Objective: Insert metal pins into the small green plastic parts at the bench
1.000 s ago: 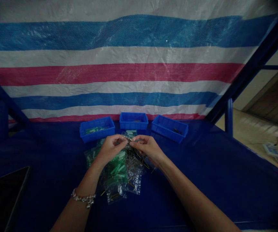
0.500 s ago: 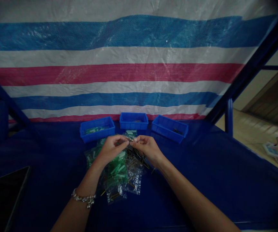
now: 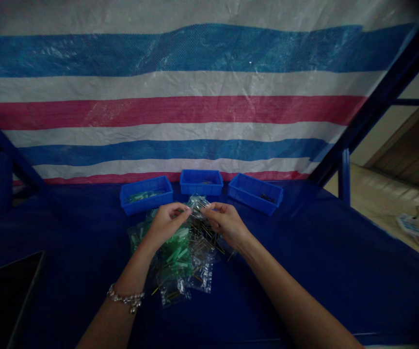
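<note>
Between my hands is a small clear plastic bag (image 3: 197, 203), with thin shapes showing in or behind it. My left hand (image 3: 169, 222) pinches its left edge between thumb and fingers. On the other edge, my right hand (image 3: 224, 220) has a similar pinch. Below them lies a pile of green plastic pieces (image 3: 177, 252), mostly in clear bags. Loose dark, thin metal pins or screws (image 3: 204, 231) are heaped to its right, partly behind my right fingers. Nearer to me rest small clear bags (image 3: 173, 293) with brownish pieces inside.
Three blue bins stand along the back: a left bin (image 3: 147, 203) with green pieces, a middle bin (image 3: 201, 189), and a right bin (image 3: 255, 201) with dark small parts. A dark phone or tablet (image 3: 9, 300) lies at the left. Striped sheeting (image 3: 180, 111) hangs behind the blue table (image 3: 304, 257).
My hands have moved slightly apart, and the clear bag now shows spread between them. The pile and the bins look the same.
</note>
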